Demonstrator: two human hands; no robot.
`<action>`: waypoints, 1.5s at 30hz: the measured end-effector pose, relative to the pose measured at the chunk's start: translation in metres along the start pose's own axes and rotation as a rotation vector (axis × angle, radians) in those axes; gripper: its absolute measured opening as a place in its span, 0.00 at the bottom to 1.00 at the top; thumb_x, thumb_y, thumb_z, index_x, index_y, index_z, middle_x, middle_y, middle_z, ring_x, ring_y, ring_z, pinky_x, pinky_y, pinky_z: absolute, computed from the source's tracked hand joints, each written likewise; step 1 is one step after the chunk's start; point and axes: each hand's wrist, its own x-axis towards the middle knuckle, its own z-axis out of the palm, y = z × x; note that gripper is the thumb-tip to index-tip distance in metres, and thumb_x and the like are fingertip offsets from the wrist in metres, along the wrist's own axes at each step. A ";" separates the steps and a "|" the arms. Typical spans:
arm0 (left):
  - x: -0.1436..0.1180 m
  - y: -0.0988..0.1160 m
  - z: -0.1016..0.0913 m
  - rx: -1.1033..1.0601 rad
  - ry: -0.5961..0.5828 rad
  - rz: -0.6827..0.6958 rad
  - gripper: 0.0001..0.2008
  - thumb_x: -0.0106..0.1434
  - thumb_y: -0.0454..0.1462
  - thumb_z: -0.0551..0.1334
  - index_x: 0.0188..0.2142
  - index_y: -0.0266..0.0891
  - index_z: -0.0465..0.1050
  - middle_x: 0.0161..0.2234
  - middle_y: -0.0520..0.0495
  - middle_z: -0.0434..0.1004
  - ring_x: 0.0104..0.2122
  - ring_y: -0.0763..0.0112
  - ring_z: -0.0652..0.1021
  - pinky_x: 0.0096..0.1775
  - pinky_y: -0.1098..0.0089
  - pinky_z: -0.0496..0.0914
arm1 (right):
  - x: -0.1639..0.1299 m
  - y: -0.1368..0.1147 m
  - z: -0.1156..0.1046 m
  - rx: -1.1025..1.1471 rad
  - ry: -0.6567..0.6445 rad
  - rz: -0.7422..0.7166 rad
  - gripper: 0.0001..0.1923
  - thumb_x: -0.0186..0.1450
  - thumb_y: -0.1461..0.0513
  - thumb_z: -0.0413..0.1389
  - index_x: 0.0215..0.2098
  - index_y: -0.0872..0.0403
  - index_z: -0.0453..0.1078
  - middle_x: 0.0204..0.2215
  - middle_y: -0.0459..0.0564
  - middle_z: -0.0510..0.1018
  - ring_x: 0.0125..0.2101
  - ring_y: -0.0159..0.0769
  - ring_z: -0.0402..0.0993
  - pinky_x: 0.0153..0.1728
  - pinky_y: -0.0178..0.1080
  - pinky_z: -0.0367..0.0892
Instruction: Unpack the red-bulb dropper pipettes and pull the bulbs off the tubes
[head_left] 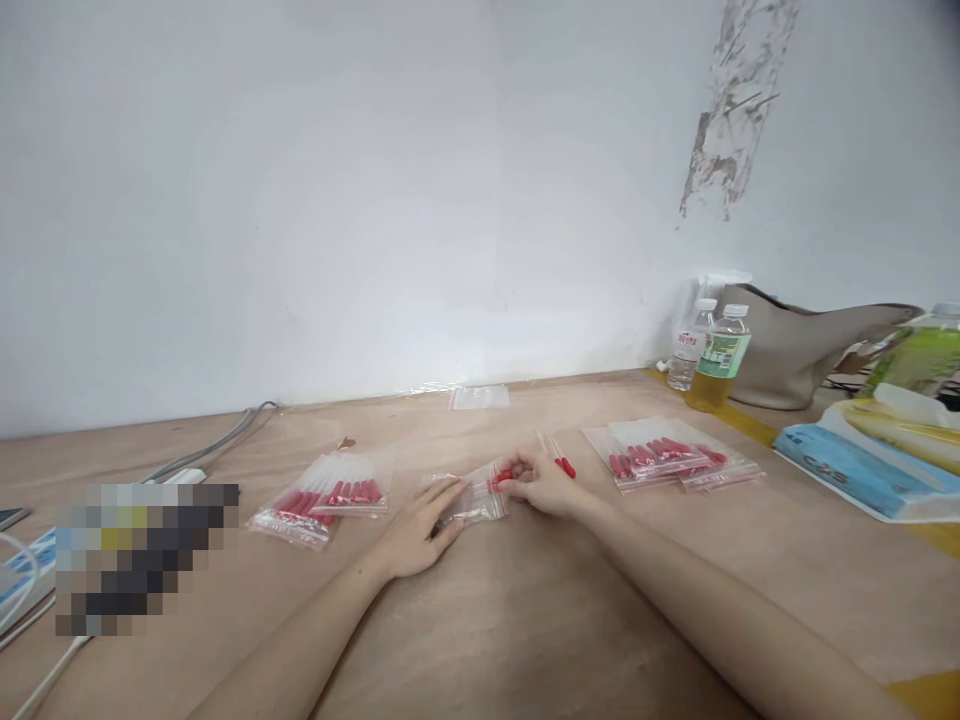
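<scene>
My left hand [420, 530] lies on the table with its fingers stretched flat over one end of a clear zip bag [476, 500]. At the bag's other end, my right hand [546, 484] pinches thin tools with red handles [501, 477]. Those handles are at the bag's red-striped edge; how far the tools are inside, I cannot tell. Just beyond my right hand lie a couple of loose red-handled tools [565, 466] with thin pale shafts. Their exact kind is too small to make out.
Filled zip bags of red-handled tools lie at left [322, 500] and right [664, 458]. A flat zip bag [480, 398] rests by the wall. Bottles [716, 360], a grey-beige bag [787, 355] and a blue tissue pack [847, 465] stand right. Cables [217, 445] and a blurred-out object [142, 560] are left.
</scene>
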 end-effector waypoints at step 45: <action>0.019 -0.003 -0.005 -0.046 0.137 -0.463 0.11 0.54 0.39 0.57 0.35 0.40 0.57 0.24 0.54 0.69 0.26 0.70 0.72 0.26 0.73 0.61 | -0.041 -0.002 -0.026 -1.058 0.180 -0.599 0.10 0.62 0.64 0.48 0.32 0.52 0.72 0.40 0.53 0.70 0.38 0.36 0.66 0.41 0.40 0.57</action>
